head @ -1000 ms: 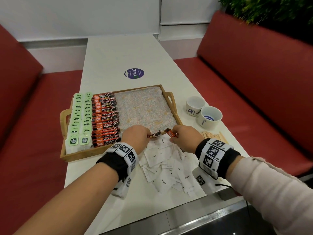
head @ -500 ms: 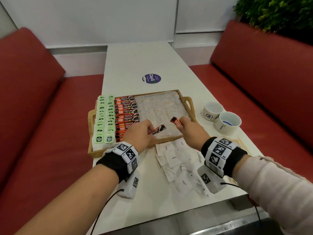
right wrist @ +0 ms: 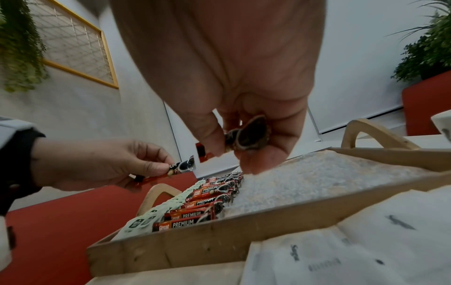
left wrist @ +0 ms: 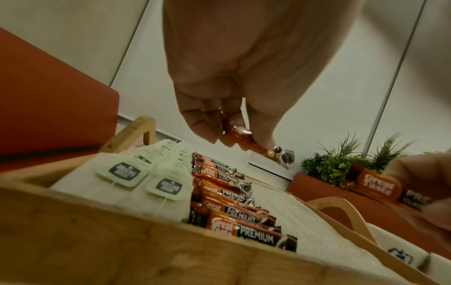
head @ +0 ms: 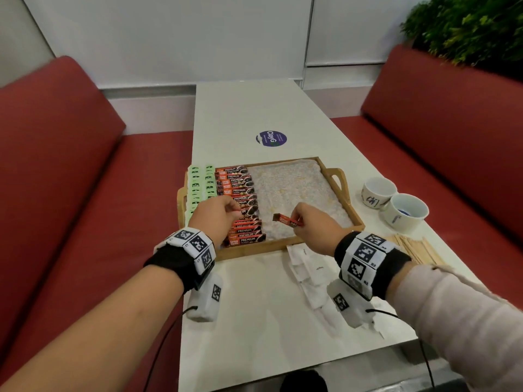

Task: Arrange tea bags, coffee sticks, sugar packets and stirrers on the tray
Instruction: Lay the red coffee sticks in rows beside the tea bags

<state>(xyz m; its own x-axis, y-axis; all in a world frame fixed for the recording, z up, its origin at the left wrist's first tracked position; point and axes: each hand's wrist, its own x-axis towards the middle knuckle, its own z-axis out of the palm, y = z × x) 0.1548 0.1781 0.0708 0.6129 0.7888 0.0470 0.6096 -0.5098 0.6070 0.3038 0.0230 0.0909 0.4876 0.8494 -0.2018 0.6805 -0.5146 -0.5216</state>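
Café-style booth: red benches [head: 70,171] at 9 and 3 o'clock, narrow white table [head: 254,114], plant [head: 467,26] at 1 o'clock.

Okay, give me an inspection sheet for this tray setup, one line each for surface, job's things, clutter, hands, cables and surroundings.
Surface: white table with a round purple sticker.
Job's things: wooden tray holds tea bags in rows at its left, coffee sticks beside them; its lined right part is bare. Sugar packets and wooden stirrers lie on the table, off the tray.
Clutter: two white cups right of the tray.
Hands: left hand pinches a coffee stick over the stick row; right hand pinches another coffee stick over the liner.
Cables: a black cable hangs from each wrist unit.
Surroundings: red benches on both sides, white wall, green plant.
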